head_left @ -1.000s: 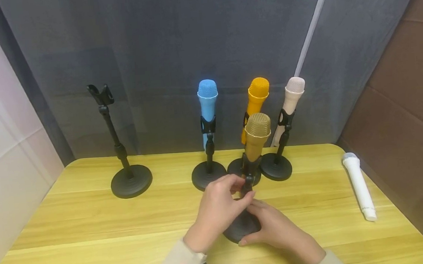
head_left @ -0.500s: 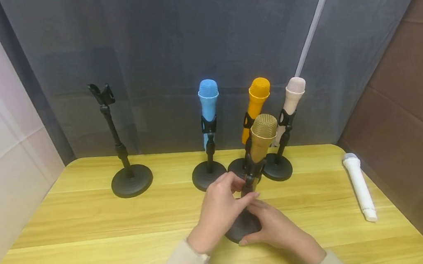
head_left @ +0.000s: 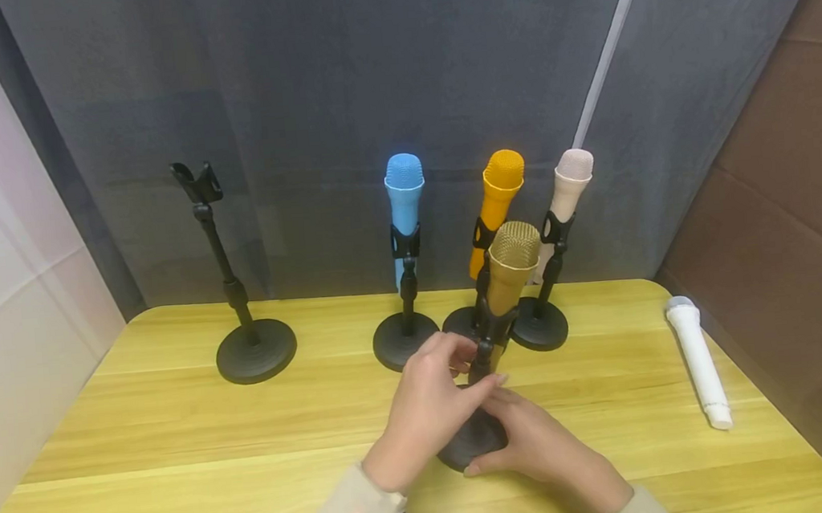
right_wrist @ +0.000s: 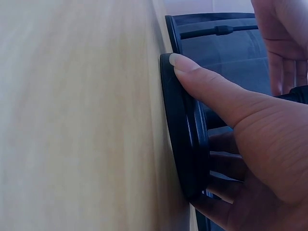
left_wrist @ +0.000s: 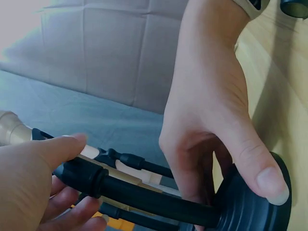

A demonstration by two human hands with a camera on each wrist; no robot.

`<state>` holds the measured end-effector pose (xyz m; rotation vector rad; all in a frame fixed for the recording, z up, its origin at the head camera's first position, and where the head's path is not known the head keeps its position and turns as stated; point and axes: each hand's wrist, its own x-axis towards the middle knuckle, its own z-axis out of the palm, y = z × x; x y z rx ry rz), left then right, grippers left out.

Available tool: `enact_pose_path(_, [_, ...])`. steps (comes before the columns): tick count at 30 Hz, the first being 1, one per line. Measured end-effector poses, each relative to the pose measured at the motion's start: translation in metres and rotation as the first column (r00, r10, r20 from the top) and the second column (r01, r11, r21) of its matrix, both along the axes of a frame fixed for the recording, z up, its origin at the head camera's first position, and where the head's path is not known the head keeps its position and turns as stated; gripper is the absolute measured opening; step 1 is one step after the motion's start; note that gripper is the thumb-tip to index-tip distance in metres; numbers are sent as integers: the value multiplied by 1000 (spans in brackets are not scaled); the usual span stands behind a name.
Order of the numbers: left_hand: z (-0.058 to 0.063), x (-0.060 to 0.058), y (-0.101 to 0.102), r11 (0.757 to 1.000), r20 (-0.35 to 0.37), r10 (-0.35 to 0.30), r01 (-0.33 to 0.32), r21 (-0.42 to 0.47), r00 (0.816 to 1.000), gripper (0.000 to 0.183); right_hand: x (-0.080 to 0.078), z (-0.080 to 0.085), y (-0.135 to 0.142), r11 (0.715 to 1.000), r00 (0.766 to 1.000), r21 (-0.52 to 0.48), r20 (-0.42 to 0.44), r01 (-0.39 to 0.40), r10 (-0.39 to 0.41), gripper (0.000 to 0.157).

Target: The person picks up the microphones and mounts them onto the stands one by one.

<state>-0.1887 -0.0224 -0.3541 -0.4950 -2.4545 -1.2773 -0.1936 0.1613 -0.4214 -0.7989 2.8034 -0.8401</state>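
A gold microphone (head_left: 515, 260) sits tilted in the clip of a black desk stand near the middle front of the table. My left hand (head_left: 423, 412) holds that stand's upright, with the thumb and fingers around the collar (left_wrist: 82, 175) below the clip. Lower down, my right hand (head_left: 542, 443) grips the round black base (head_left: 472, 441); the right wrist view has its thumb on the rim and the other fingers at the far side. Behind stand a blue microphone (head_left: 406, 196), an orange one (head_left: 503, 185) and a pale pink one (head_left: 572, 183), each on a black stand.
At the back left is a black stand (head_left: 237, 302) with nothing in its clip. A white microphone (head_left: 701, 366) lies along the right edge of the wooden table (head_left: 204, 482). A grey cloth (head_left: 310, 79) hangs behind, with panels at both sides.
The gold microphone's head has shifted slightly right and leans more that way, the left hand moving a little with it. The right hand stays on the base.
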Motion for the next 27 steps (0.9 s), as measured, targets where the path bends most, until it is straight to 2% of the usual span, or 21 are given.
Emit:
enact_pose_path(3, [0, -1, 1, 999, 19, 40, -40, -6, 999, 38, 0, -1, 0, 1000, 1000, 9, -20, -7, 7, 90])
enact_pose_path(6, [1, -2, 0, 999, 23, 43, -43, -3, 999, 34, -1, -2, 0, 1000, 999, 15, -34, -12, 12, 88])
enact_pose_path(8, [1, -2, -1, 1000, 26, 25, -25, -7, 999, 29, -2, -2, 0, 1000, 999, 18, -33, -12, 12, 88])
enact_pose_path(12, [3, -3, -4, 999, 50, -53, 52, 16, 997, 18, -2, -3, 0, 1000, 1000, 5, -21, -9, 9, 89])
enact_pose_path(15, [2, -3, -4, 996, 54, -85, 83, 42, 995, 18, -2, -2, 0, 1000, 1000, -9, -1, -1, 1, 91])
enact_pose_path(22, [0, -1, 0, 1000, 4, 22, -22, -10, 1000, 32, -1, -1, 0, 1000, 999, 2, -31, -14, 14, 88])
enact_pose_path(27, [1, -2, -2, 998, -29, 18, -19, -55, 999, 25, -1, -2, -1, 1000, 999, 9, -48, -18, 18, 86])
